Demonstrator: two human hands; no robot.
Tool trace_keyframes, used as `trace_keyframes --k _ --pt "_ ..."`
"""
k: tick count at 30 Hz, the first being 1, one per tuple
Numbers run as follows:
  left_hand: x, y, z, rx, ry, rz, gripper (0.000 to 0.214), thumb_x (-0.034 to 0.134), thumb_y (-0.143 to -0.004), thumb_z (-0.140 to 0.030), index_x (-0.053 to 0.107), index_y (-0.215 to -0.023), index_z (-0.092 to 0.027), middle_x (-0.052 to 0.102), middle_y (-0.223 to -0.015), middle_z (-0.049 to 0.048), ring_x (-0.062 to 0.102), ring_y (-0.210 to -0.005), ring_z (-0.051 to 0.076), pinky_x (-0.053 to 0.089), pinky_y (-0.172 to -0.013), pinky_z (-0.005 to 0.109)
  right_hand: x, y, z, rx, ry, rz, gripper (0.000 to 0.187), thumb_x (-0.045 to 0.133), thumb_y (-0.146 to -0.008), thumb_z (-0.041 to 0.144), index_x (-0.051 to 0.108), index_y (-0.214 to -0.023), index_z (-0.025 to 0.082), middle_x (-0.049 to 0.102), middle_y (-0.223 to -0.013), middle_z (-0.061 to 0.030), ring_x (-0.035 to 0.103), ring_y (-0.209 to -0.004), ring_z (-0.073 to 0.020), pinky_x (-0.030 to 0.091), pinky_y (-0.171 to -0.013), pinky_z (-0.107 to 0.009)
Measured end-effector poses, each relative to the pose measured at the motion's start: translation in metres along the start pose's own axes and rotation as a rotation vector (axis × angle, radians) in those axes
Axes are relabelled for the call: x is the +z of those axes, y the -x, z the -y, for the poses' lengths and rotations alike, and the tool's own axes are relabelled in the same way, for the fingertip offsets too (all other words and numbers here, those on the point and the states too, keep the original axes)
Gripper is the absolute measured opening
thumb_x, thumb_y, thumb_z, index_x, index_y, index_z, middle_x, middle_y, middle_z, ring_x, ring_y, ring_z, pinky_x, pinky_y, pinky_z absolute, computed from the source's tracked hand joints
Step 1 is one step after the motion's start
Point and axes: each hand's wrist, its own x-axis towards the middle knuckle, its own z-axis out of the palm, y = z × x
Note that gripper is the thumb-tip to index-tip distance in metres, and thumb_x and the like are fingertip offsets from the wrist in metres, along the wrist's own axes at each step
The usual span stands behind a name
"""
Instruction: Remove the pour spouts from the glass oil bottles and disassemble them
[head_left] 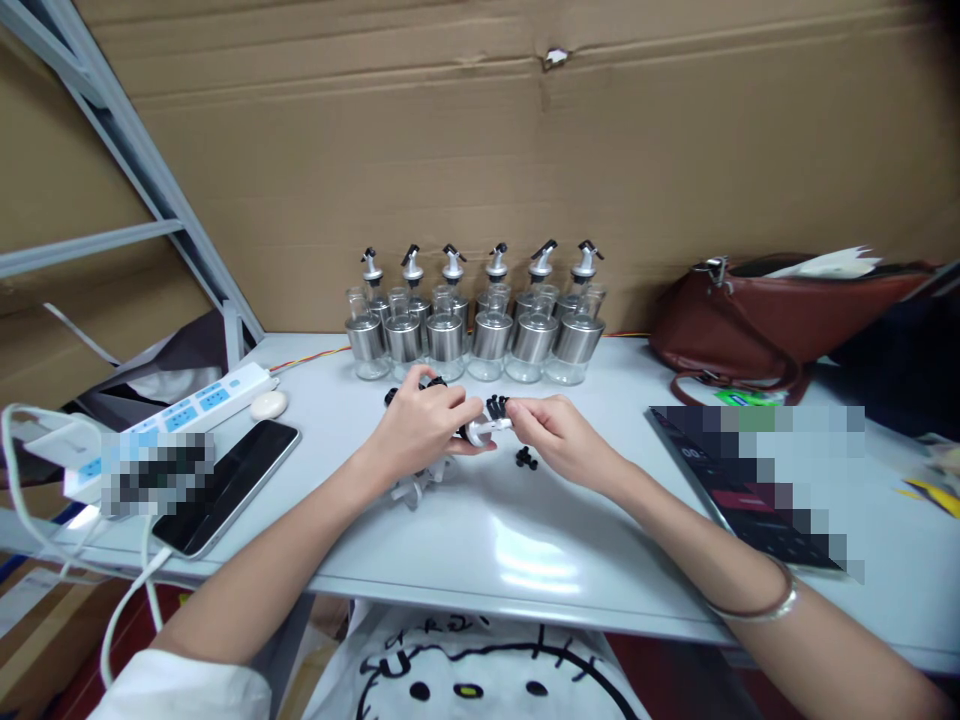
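My left hand (424, 425) is closed round a silver-white pour spout (484, 430) with a black stopper end, held just above the table. My right hand (551, 435) pinches at the narrow tip of that spout; its fingertips hide whether a small part is between them. Small black pieces (527, 458) lie below my right fingers, and more black pieces (496, 405) show just behind the spout. Under my left hand lie loose whitish spout parts (420, 482), partly covered. Black stoppers (391, 396) stick out behind that hand.
Glass bottles with steel sleeves (493, 335) stand in two rows at the back; the rear ones carry spouts (453, 262). To the left are a power strip (240, 385), a white round case (268, 404) and a phone (225, 490). A tablet (735, 480) and brown bag (750, 315) lie right.
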Motion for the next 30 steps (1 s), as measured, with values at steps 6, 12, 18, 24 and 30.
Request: trace_keyframes --k 6,12,18,24,30 --pt "0.000 0.000 -0.002 -0.044 0.094 -0.027 0.051 0.034 -0.091 -0.061 0.056 -0.077 -0.017 0.065 -0.064 -0.0006 0.056 -0.058 0.014 0.031 -0.086 0.036 -0.002 -0.001 -0.001 -0.100 0.116 -0.145 0.044 0.026 -0.096 0.048 0.030 -0.061 0.022 0.033 -0.053 0.0042 0.031 -0.048 -0.0102 0.027 -0.049 -0.024" --pt "-0.003 0.000 0.003 -0.190 0.180 0.005 0.056 0.031 -0.091 -0.063 0.053 -0.067 -0.017 0.062 -0.057 -0.0006 0.051 -0.051 0.013 0.035 -0.087 0.037 -0.010 -0.003 -0.009 -0.179 0.152 -0.229 0.022 0.045 -0.093 0.034 0.050 -0.077 0.020 0.059 -0.069 -0.0019 0.055 -0.061 -0.0138 0.041 -0.056 -0.024" --pt "-0.005 0.000 0.002 -0.196 0.180 0.004 0.053 0.033 -0.091 -0.061 0.053 -0.067 -0.018 0.061 -0.056 -0.0011 0.051 -0.051 0.013 0.036 -0.088 0.038 -0.012 -0.003 -0.012 -0.156 0.129 -0.099 0.012 0.045 -0.091 0.023 0.055 -0.097 0.020 0.070 -0.083 -0.0055 0.066 -0.074 -0.0174 0.049 -0.066 -0.028" --pt "-0.005 0.000 0.004 -0.199 0.183 0.015 0.050 0.037 -0.091 -0.058 0.053 -0.068 -0.017 0.059 -0.054 -0.0015 0.051 -0.052 0.013 0.036 -0.087 0.037 -0.020 -0.003 -0.017 -0.068 0.245 0.011 0.014 0.055 -0.087 0.027 0.053 -0.076 0.019 0.060 -0.061 0.0012 0.052 -0.052 -0.0120 0.038 -0.051 -0.023" --pt "-0.004 0.000 0.005 -0.189 0.178 0.019 0.051 0.035 -0.091 -0.060 0.052 -0.068 -0.017 0.057 -0.053 -0.0025 0.049 -0.050 0.012 0.037 -0.084 0.035 -0.031 -0.005 -0.027 -0.012 0.299 0.216 0.011 0.057 -0.077 0.009 0.063 -0.075 0.017 0.064 -0.069 -0.0012 0.057 -0.062 -0.0140 0.043 -0.060 -0.025"
